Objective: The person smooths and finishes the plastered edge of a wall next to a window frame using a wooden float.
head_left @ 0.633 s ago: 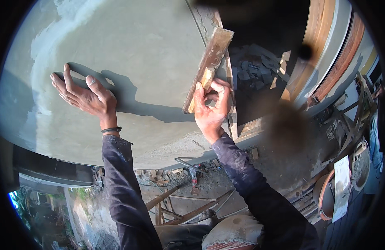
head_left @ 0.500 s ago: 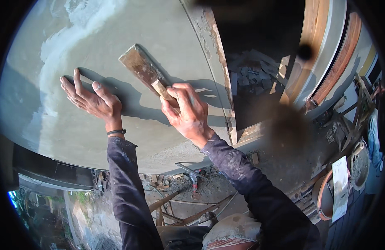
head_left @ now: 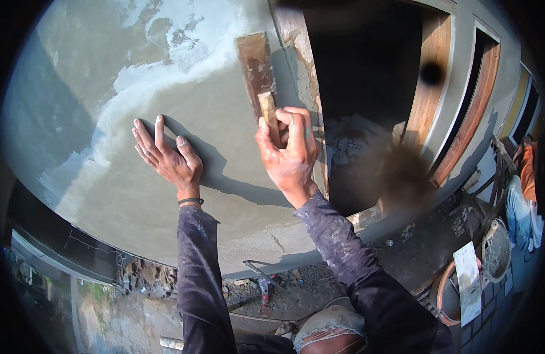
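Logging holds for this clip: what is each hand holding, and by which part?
The right hand holds a wooden plastering float by its handle. The left hand holds nothing; it lies flat on the wet plaster wall.

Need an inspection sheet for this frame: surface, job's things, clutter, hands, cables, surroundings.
Surface: grey plastered wall, wet-looking, with paler patches at the top.
Job's things: wooden float lying flat on the wall near its edge.
Clutter: rubble and scrap on the ground below.
Hands: left hand flat on the wall, fingers spread; right hand gripping the float's handle.
Cables: nothing seen.
Surroundings: wooden door frames at right; buckets lower right.
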`<action>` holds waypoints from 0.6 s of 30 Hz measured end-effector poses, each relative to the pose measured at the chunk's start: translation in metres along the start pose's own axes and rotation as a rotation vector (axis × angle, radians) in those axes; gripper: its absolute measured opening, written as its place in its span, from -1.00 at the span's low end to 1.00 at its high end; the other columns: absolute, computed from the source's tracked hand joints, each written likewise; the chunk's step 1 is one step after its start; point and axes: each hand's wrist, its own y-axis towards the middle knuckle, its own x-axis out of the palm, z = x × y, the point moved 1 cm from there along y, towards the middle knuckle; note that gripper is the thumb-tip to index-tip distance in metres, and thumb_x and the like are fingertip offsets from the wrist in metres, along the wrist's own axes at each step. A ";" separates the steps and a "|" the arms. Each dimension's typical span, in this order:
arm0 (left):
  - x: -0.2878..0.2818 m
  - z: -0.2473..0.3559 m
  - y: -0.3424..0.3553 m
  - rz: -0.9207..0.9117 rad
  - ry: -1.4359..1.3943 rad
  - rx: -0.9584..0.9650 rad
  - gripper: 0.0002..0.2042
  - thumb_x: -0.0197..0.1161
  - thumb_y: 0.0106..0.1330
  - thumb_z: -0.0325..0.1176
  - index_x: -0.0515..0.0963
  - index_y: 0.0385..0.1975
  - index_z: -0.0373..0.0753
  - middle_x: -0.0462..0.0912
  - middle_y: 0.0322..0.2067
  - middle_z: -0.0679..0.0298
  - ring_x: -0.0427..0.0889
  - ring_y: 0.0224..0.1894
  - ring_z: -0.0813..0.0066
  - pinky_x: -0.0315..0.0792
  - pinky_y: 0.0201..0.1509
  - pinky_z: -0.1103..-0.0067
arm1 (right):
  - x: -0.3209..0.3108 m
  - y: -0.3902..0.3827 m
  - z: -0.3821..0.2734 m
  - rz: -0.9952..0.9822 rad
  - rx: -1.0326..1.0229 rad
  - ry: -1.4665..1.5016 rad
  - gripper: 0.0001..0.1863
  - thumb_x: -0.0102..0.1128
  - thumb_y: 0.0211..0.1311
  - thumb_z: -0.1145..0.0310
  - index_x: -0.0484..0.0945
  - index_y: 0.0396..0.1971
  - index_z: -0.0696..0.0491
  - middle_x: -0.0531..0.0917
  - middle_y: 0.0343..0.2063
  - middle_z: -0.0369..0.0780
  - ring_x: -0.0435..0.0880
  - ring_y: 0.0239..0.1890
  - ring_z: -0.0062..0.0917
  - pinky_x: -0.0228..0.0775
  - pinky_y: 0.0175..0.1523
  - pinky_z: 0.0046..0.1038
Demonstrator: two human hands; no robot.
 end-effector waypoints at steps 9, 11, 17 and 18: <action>-0.005 -0.006 0.000 0.018 -0.031 -0.009 -0.51 -0.06 0.52 -0.03 0.39 0.40 0.05 0.16 0.55 0.13 0.06 0.60 0.06 -0.17 0.64 0.10 | 0.000 0.037 -0.023 -0.225 -0.181 0.066 -0.70 0.38 0.27 0.47 0.51 -0.06 0.16 0.58 -0.16 -0.13 0.67 -0.27 -0.33 0.56 -0.21 -0.33; -0.001 -0.007 -0.005 0.024 -0.040 -0.012 -0.51 -0.05 0.51 -0.03 0.42 0.39 0.06 0.17 0.55 0.14 0.07 0.60 0.08 -0.17 0.63 0.10 | -0.038 0.040 -0.009 -0.219 -0.039 0.085 -0.66 0.29 0.37 0.47 0.47 0.08 0.17 0.56 -0.12 -0.12 0.65 -0.16 -0.36 0.55 -0.10 -0.34; 0.001 -0.001 0.000 0.033 -0.057 -0.021 -0.51 -0.06 0.50 -0.02 0.43 0.39 0.08 0.18 0.55 0.17 0.09 0.60 0.11 -0.15 0.62 0.10 | -0.102 0.101 0.054 -0.220 0.132 0.249 -0.72 0.04 0.62 0.36 0.55 0.15 0.14 0.61 -0.01 -0.28 0.57 -0.01 -0.64 0.44 0.14 -0.52; 0.002 -0.003 -0.001 0.033 -0.059 -0.026 -0.51 -0.06 0.50 -0.02 0.43 0.39 0.08 0.18 0.55 0.17 0.09 0.60 0.11 -0.15 0.62 0.10 | -0.106 0.104 0.062 -0.283 0.091 0.231 -0.75 0.06 0.60 0.38 0.59 0.11 0.13 0.62 -0.04 -0.27 0.59 -0.02 -0.61 0.45 0.14 -0.51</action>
